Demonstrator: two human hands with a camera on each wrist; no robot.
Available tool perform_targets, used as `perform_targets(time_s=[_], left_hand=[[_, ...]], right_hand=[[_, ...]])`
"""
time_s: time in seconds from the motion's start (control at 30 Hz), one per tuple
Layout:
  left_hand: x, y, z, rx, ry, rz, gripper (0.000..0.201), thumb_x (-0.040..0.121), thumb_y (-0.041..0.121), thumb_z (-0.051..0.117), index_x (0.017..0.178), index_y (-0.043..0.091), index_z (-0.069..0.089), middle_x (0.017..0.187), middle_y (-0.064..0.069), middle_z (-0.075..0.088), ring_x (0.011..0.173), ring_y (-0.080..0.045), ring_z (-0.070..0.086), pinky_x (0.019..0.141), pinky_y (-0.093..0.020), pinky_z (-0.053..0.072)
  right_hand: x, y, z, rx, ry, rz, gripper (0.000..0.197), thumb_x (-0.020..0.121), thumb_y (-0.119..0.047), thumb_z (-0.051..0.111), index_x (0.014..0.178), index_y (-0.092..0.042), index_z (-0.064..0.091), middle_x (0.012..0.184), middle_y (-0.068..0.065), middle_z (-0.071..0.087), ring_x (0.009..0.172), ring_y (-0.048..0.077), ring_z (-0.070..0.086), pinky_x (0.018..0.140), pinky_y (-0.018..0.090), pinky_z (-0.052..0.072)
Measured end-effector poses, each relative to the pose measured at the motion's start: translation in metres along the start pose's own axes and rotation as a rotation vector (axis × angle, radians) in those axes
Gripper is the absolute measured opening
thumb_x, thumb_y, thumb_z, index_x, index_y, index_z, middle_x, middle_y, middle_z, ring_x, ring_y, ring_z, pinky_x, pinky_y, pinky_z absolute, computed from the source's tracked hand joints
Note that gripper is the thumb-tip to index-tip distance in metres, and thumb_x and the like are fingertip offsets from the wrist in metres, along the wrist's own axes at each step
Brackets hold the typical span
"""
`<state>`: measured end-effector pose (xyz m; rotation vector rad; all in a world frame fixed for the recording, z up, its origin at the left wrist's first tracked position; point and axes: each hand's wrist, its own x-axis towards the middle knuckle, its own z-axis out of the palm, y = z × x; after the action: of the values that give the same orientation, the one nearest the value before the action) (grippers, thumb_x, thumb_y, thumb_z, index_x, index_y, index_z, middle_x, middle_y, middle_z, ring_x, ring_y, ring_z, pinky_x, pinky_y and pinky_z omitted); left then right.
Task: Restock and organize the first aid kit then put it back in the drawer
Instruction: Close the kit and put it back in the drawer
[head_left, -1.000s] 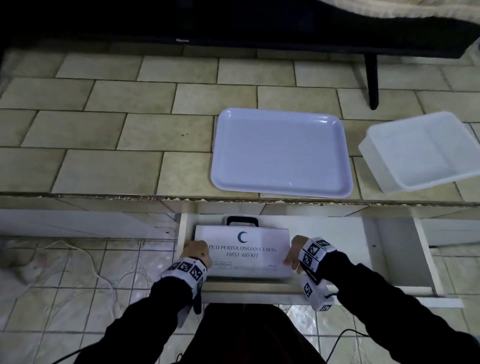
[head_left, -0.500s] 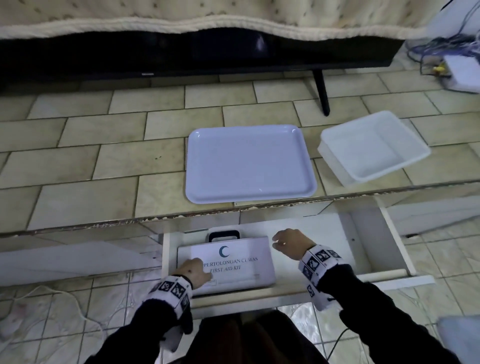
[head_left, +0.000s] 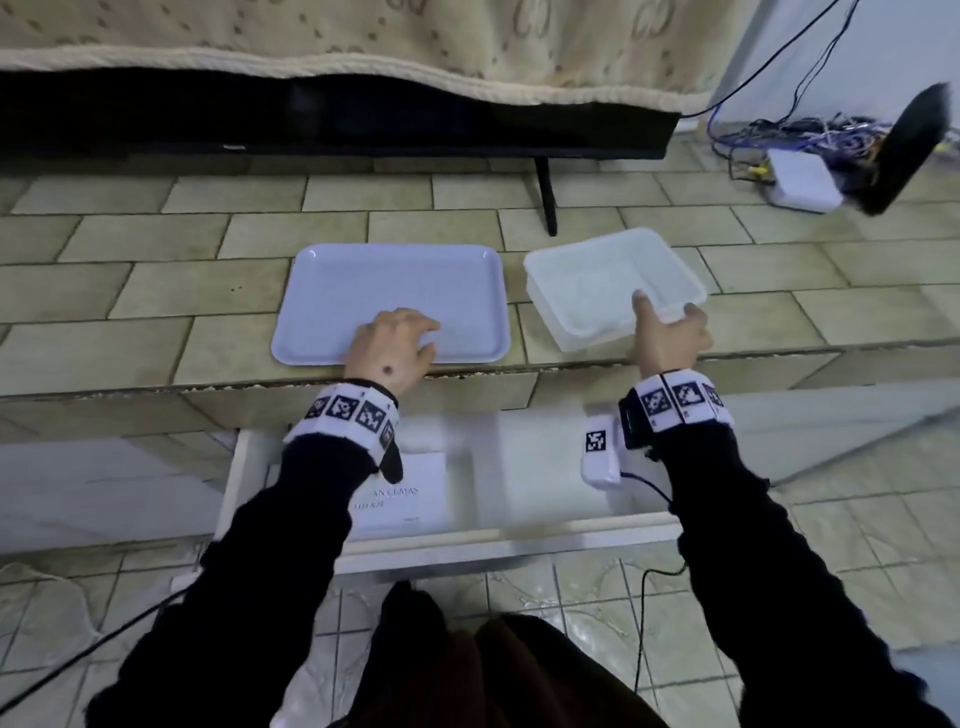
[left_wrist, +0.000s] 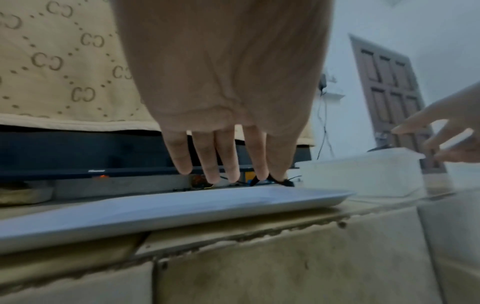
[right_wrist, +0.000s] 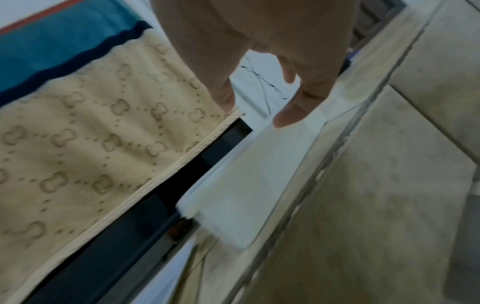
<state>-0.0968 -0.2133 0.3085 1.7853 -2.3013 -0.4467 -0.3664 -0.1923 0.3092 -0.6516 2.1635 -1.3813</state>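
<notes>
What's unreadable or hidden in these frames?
- First aid kit: head view, left sleeve covers its left half; label cut off.
- Left hand over the tray: contact unclear in the head and left wrist views.
- Right hand on the clear tub: right wrist view motion-blurred.

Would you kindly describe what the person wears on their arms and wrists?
Both arms are in long black sleeves. Each wrist carries a white band printed with black square code markers. A small white tagged box with a thin black cable hangs by the right wrist.

tiled counter, flat tray beside clear tub, tv stand leg
</notes>
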Motion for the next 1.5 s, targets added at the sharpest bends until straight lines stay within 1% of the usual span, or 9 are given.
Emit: perform_targets(time_s=[0.27,0.43,0.63,0.83,1.0,1.13,1.2,1.37,1.5], left_hand=[[0.009,-0.002,0.020,-0.077,-0.135,-0.147,0.038,0.098,0.024,0.041,0.135,0.023,0.049,0.154,-0.008,0.026,0.139,-0.025,0.029,0.112,-0.031,0.021],[0.007,-0.002,0.023,-0.090,-0.118,-0.179,0.037,0.099,0.029,0.042,0.135,0.025,0.050,0.153,-0.008,0.027,0.139,-0.025,0.031,0.112,-0.035,0.023],[0.010,-0.002,0.024,0.007,-0.113,-0.206,0.040,0.098,0.039,0.039,0.134,0.029,0.050,0.147,-0.008,0.038,0.129,-0.031,0.043,0.102,-0.038,0.035],[0.009,-0.004,0.027,0.079,-0.095,-0.179,0.039,0.098,0.043,0.033,0.129,0.029,0.053,0.130,-0.012,0.050,0.114,-0.034,0.053,0.090,-0.038,0.041],[0.012,-0.009,0.029,0.097,-0.090,-0.142,0.039,0.098,0.046,0.032,0.129,0.036,0.054,0.146,-0.004,0.040,0.125,-0.030,0.047,0.099,-0.038,0.038],[0.017,-0.015,0.035,0.130,-0.064,-0.150,0.044,0.096,0.050,0.031,0.119,0.024,0.058,0.119,-0.012,0.056,0.108,-0.034,0.056,0.085,-0.038,0.043],[0.018,-0.015,0.036,0.145,-0.046,-0.152,0.046,0.095,0.051,0.029,0.116,0.020,0.057,0.109,-0.013,0.057,0.102,-0.035,0.058,0.079,-0.036,0.042],[0.018,-0.017,0.037,0.161,-0.040,-0.132,0.046,0.096,0.051,0.028,0.115,0.020,0.055,0.108,-0.014,0.056,0.099,-0.036,0.058,0.077,-0.037,0.042],[0.018,-0.018,0.037,0.164,-0.054,-0.134,0.043,0.095,0.049,0.029,0.119,0.023,0.054,0.111,-0.012,0.055,0.100,-0.035,0.058,0.073,-0.035,0.037]], right_hand=[[0.076,-0.026,-0.012,-0.491,0.059,-0.073,0.069,0.082,-0.039,0.060,0.137,-0.006,0.035,0.144,0.014,0.031,0.132,0.029,0.030,0.106,0.041,0.029],[0.093,-0.027,-0.022,-0.556,-0.250,-0.004,0.054,0.082,-0.050,0.059,0.113,-0.005,0.055,0.092,0.010,0.055,0.082,0.027,0.052,0.071,0.032,0.036],[0.078,-0.015,-0.030,-0.367,-0.297,0.052,0.047,0.082,-0.043,0.064,0.109,-0.005,0.064,0.099,0.012,0.068,0.058,0.021,0.061,0.054,0.026,0.049],[0.020,0.006,-0.063,-0.099,-0.489,0.112,0.018,0.087,-0.022,0.065,0.090,-0.005,0.062,0.092,0.009,0.063,0.080,0.023,0.064,0.054,0.024,0.058],[-0.023,0.033,-0.085,-0.381,-0.786,0.260,0.020,0.085,-0.019,0.066,0.096,-0.003,0.062,0.087,0.011,0.067,0.077,0.023,0.067,0.056,0.027,0.054],[-0.027,0.078,-0.068,-0.531,-0.751,0.397,0.028,0.085,-0.020,0.067,0.097,0.004,0.060,0.093,0.018,0.065,0.080,0.030,0.068,0.063,0.026,0.059],[-0.021,0.091,-0.056,-0.660,-0.713,0.340,0.027,0.089,-0.024,0.062,0.087,0.002,0.055,0.080,0.012,0.063,0.068,0.020,0.064,0.055,0.012,0.051],[0.000,0.111,-0.028,-0.630,-0.694,0.315,0.025,0.091,-0.012,0.057,0.071,-0.020,0.043,0.059,0.002,0.061,0.070,0.021,0.057,0.050,0.023,0.053],[0.010,0.127,-0.010,-0.712,-0.742,0.154,0.026,0.084,-0.020,0.060,0.073,-0.033,0.041,0.037,-0.056,0.017,0.044,-0.017,0.052,0.027,0.021,0.041]])
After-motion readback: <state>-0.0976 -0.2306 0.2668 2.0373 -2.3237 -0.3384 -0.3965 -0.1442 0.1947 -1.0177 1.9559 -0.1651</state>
